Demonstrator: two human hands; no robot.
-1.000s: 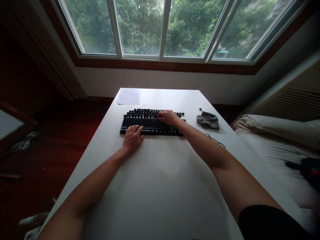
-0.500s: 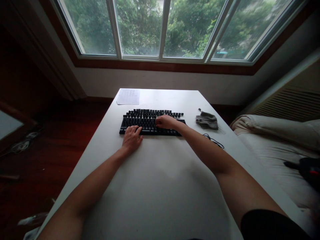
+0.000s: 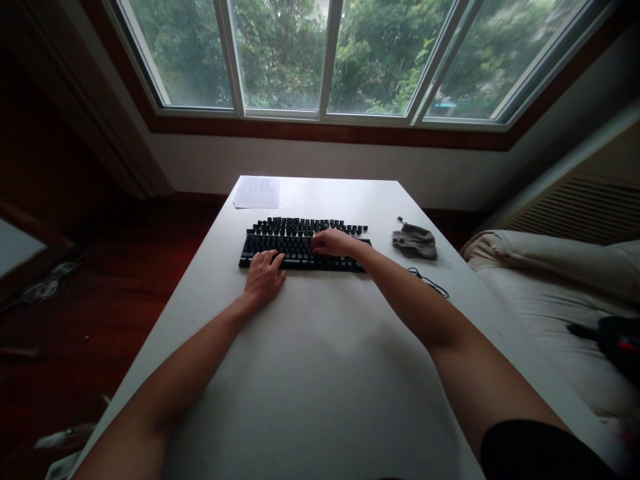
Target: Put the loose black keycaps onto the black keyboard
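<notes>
Your left hand (image 3: 264, 275) lies flat at the near left corner of the black keyboard (image 3: 300, 253); its grip is spread, with the fingers on the lowest keys and the palm on the white bench (image 3: 320, 373); it holds nothing, and I judge that it lies so to keep the keyboard from sliding. Your right hand (image 3: 333, 242) is over the right half of the keyboard, knuckles up and fingers curled down to the keys; whether its grip pinches something or only presses I cannot tell, because the fingertips are hidden under the hand. The keyboard lies across the far half of the bench, square to you, within reach of both arms. Just behind it is a row of small dark pieces (image 3: 310, 225); they look like loose keycaps, set in a line close to the keyboard, probably to stay near at hand. A sheet of paper (image 3: 257, 192) lies at the far left corner, well apart from the hands; a grey cloth (image 3: 415, 242) lies to the right of the keyboard; a thin black cable (image 3: 429, 281) runs near your right forearm. A bed (image 3: 540, 313) stands beside the bench at the right.
</notes>
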